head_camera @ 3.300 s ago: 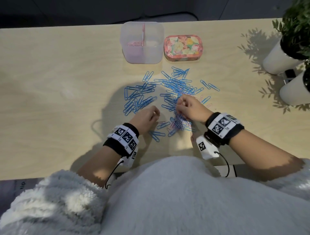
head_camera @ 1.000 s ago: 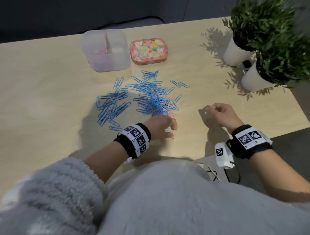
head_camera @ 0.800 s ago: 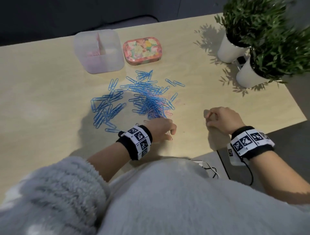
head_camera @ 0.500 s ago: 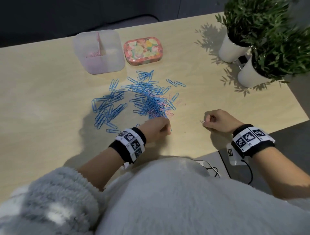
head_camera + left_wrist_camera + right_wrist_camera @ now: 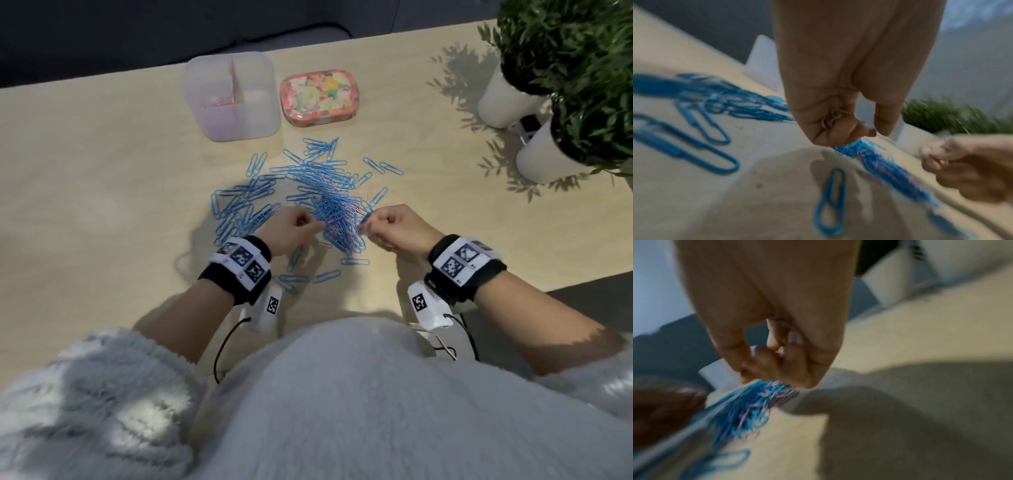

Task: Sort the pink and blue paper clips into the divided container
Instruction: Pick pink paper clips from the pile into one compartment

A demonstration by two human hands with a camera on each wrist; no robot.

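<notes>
Picking pinks from clip pile [image 5: 329,202]: left hand [image 5: 291,231] holds pink clips [image 5: 831,120], right hand [image 5: 394,229] pinching at pile. Next: carry to divided container [image 5: 236,120] beyond pile.

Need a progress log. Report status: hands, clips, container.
Left hand fisted on pink clips. Right hand curled at the pile, grip unclear. Container: pink in left half only. Nothing blocking.

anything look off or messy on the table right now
Only the expected mess: blue paper clips lie scattered loose on the table, a few pink ones tangled in. The divided container stands upright with pink clips in one compartment. Nothing looks spilled or damaged.
</notes>
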